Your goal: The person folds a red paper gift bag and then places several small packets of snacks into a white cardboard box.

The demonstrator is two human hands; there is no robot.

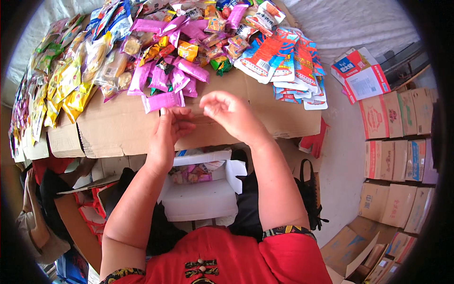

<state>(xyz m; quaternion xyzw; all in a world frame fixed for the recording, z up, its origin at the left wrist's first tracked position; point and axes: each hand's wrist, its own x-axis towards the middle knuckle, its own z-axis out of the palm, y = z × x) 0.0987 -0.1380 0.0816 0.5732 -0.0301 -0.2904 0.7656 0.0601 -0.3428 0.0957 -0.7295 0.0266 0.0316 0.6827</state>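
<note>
A heap of purple snack packets lies in the middle of the cardboard-covered table. My left hand is just below the nearest purple packet, its thumb tip overlapping the packet's lower edge; whether it touches is unclear. Its thumb stands apart from loosely bent fingers, and nothing shows between them. Right of it, my right hand hovers over the cardboard edge, fingers bent and parted from the thumb, holding nothing. Below both hands, a white box contains several small wrapped snacks.
Yellow packets and clear-wrapped cakes spread leftward. Red-and-blue pouches are stacked at right. Cartons line the right side, with an open carton at lower right. A black bag hangs beside my right forearm.
</note>
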